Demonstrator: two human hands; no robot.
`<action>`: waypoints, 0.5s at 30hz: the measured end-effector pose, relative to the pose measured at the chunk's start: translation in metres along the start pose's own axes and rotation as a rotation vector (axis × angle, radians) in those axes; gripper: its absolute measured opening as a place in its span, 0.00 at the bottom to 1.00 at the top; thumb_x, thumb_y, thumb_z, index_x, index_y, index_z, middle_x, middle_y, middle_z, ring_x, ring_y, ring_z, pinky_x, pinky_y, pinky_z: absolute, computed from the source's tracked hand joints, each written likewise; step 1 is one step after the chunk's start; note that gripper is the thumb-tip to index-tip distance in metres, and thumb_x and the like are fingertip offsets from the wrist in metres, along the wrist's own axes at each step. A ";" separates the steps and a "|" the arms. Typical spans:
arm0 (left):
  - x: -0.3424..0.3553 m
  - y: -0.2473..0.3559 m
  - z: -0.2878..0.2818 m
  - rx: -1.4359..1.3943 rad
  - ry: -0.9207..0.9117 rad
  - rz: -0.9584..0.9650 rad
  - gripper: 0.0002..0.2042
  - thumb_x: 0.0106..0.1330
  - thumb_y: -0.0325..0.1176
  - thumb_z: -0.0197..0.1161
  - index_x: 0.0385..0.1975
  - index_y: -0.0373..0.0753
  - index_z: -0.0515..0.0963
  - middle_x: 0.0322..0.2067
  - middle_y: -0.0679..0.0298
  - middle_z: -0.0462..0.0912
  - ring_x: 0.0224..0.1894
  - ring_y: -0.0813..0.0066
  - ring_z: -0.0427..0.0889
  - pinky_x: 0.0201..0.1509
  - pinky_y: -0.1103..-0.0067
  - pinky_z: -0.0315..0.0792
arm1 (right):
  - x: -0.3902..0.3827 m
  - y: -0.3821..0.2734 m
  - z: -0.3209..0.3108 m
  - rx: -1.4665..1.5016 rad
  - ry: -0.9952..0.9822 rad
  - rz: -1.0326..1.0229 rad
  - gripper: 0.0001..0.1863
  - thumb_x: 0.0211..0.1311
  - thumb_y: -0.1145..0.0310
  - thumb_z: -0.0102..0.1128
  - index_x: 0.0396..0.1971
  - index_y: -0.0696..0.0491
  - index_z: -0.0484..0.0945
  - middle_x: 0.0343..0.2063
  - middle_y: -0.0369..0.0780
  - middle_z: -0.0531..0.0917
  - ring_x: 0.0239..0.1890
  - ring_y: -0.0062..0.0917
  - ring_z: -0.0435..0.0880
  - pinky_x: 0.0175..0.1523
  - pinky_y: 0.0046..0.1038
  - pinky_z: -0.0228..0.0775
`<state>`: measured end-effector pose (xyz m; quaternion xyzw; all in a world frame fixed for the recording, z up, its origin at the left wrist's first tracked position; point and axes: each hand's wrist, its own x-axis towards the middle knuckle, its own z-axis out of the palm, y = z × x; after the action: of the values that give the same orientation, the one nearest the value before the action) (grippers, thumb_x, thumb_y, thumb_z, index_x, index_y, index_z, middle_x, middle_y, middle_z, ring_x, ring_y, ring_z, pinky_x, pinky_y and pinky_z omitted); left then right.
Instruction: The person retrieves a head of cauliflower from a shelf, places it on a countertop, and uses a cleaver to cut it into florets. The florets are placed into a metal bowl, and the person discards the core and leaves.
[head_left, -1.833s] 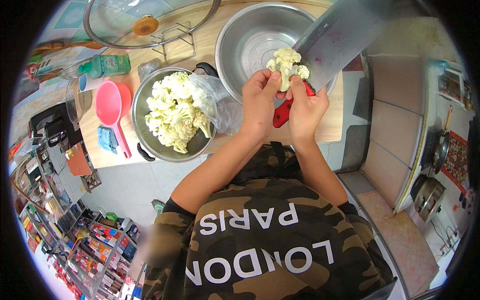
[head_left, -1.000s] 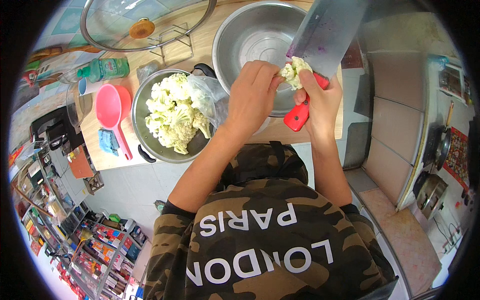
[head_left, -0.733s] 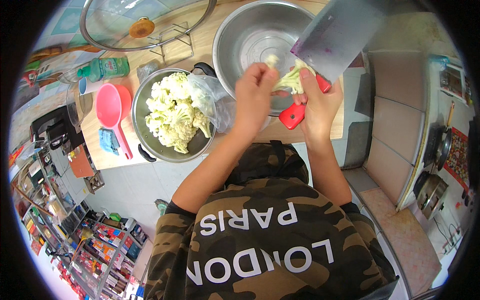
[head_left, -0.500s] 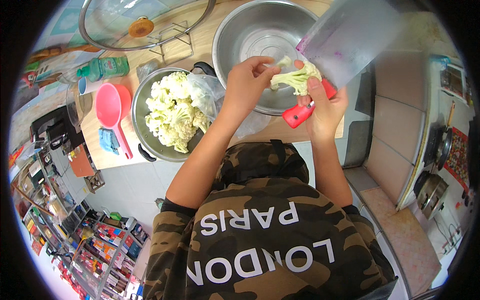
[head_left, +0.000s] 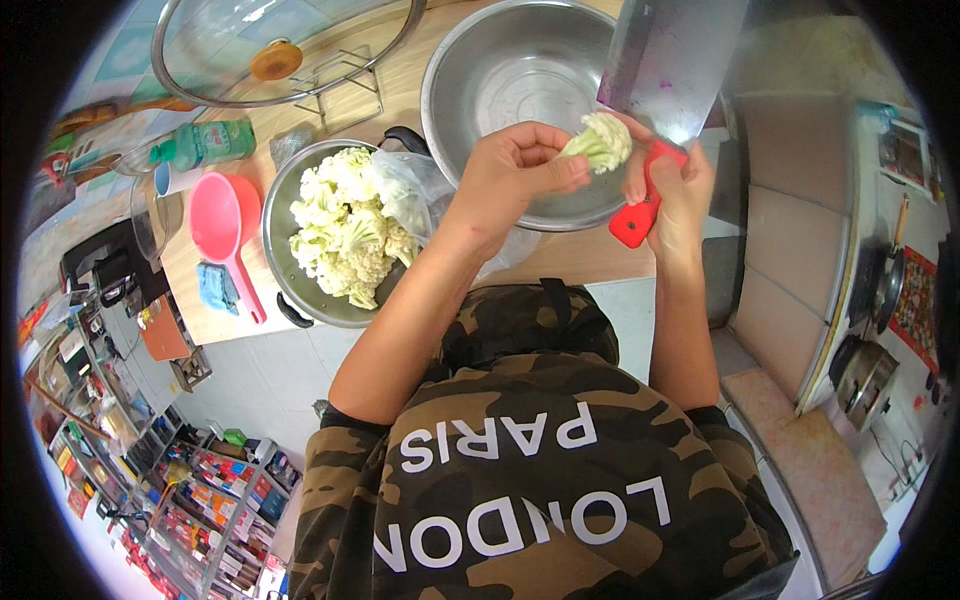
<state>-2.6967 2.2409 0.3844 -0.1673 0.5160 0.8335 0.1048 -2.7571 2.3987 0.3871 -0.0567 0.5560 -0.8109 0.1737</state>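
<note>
My left hand (head_left: 510,180) pinches a cauliflower floret (head_left: 602,140) above the large steel basin (head_left: 480,80). To its right, my right hand (head_left: 685,195) grips the red handle (head_left: 632,222) of a cleaver, whose broad blade (head_left: 665,55) points up over the basin's right side. My right thumb lies along the handle, and the floret is just left of those fingers. Left of the basin, a steel pan (head_left: 287,280) holds a pile of cauliflower pieces (head_left: 340,220), with a clear plastic bag (head_left: 420,195) at its right rim.
Along the wooden counter (head_left: 195,320) are a pink ladle (head_left: 218,220), blue sponge (head_left: 218,287), green bottle (head_left: 205,143), wire stand (head_left: 335,95) and glass lid (head_left: 275,60). A metal shelving unit (head_left: 220,500) stands lower left; pans (head_left: 862,385) are at the far right.
The floret, earlier held against my right thumb, is now in my left fingers alone, a little higher. My right hand with the cleaver has shifted right and its blade tilts more upright.
</note>
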 end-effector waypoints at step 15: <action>-0.005 0.004 0.009 0.863 0.146 0.791 0.22 0.45 0.17 0.60 0.42 0.44 0.75 0.50 0.56 0.69 0.52 0.57 0.68 0.53 0.71 0.65 | -0.003 -0.002 0.010 0.046 0.103 0.469 0.14 0.53 0.64 0.65 0.28 0.56 0.70 0.16 0.32 0.71 0.13 0.10 0.65 0.16 0.15 0.58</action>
<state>-2.6952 2.2469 0.3938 0.0386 0.8377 0.5101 -0.1913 -2.7519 2.3913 0.3926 0.1193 0.5433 -0.7628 0.3298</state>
